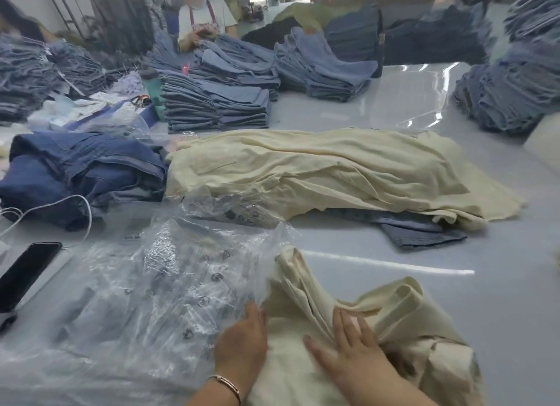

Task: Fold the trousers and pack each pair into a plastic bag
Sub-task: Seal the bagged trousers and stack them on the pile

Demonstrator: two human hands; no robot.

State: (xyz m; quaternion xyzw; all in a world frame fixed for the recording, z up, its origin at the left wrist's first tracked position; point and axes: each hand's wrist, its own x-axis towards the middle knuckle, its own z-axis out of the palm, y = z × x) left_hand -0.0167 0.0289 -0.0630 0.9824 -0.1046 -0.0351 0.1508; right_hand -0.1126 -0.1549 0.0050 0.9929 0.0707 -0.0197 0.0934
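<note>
A folded pair of cream trousers lies at the near edge of the table, its left end at the mouth of a clear plastic bag. My left hand rests at the bag's opening, fingers against the plastic and the cloth. My right hand lies flat on the cream trousers with straight fingers. Behind them spreads a pile of cream trousers. More clear bags lie under the one in front.
Dark blue trousers are heaped at the left. Folded denim stacks fill the back and right. A black phone with a white cable lies at the left edge. A person works across the table.
</note>
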